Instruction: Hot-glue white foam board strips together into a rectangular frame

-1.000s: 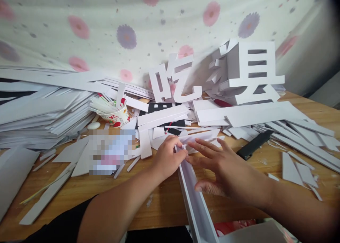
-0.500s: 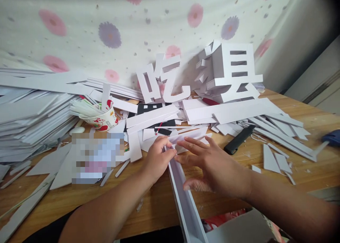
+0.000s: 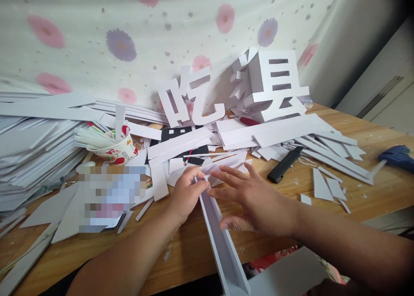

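Note:
A long white foam-board channel (image 3: 224, 240) with raised side walls runs from the front edge up to my hands. My left hand (image 3: 189, 192) pinches the far end of its left wall between thumb and fingers. Spread over the far end and right wall is my right hand (image 3: 255, 197), its fingers apart and its fingertips at the board; the thumb lies by the right wall. Just beyond the fingers, another white board piece (image 3: 231, 162) forms part of the far end or lies behind it; I cannot tell which.
White cut-out characters (image 3: 283, 85) stand at the back against a flowered curtain. A black utility knife (image 3: 284, 164) and a blue glue gun (image 3: 396, 158) lie to the right. On the left are a paper cup (image 3: 118, 151) of strips, a blurred-out object (image 3: 110, 201) and stacked boards (image 3: 26, 154).
The whole view has shifted a little, so the surroundings sit further left in the picture. Both hands keep nearly the same pose on the channel.

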A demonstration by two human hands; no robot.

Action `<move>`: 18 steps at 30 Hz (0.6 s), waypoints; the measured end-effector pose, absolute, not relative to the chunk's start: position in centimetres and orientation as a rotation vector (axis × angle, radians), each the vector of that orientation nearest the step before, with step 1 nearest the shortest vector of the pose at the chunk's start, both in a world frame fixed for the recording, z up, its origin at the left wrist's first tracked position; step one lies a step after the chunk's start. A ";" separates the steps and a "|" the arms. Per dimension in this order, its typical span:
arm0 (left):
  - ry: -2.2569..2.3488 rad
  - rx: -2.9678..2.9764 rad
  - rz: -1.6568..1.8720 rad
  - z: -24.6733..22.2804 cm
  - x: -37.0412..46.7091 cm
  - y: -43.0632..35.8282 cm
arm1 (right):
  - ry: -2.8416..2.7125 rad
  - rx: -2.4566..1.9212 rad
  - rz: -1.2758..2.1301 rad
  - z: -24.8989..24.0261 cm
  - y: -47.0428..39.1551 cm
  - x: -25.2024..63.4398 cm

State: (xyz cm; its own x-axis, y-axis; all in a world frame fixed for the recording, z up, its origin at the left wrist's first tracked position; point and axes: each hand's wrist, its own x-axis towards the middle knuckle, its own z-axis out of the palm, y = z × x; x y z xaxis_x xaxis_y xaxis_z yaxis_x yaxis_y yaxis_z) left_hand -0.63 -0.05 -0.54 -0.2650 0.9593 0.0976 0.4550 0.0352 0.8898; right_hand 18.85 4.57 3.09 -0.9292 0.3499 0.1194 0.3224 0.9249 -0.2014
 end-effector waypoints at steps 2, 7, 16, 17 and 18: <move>1.765 1.441 1.177 -0.6 -0.7 0.0 | -2.842 -0.522 0.247 2.8 4.4 19.1; 1.777 1.447 1.178 -0.8 -0.8 0.1 | -2.708 -0.664 0.353 2.0 3.2 18.7; 1.682 1.564 1.175 -0.3 -1.1 0.0 | -2.950 -1.084 0.179 2.8 1.9 16.2; 1.669 1.577 1.169 -0.2 -1.0 -0.1 | -2.932 -1.117 0.173 2.8 1.9 16.0; 1.661 1.584 1.167 -0.1 -1.0 -0.2 | -2.916 -1.145 0.168 2.8 1.9 15.9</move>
State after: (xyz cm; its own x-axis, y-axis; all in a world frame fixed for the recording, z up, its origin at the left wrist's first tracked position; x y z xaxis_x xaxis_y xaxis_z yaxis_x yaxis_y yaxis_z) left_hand -0.95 -0.15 -0.13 -0.1456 0.9750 0.1678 0.4883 -0.0767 0.8693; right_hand 15.90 1.92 2.77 -0.7334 0.6789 -0.0353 0.6784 0.7277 -0.1010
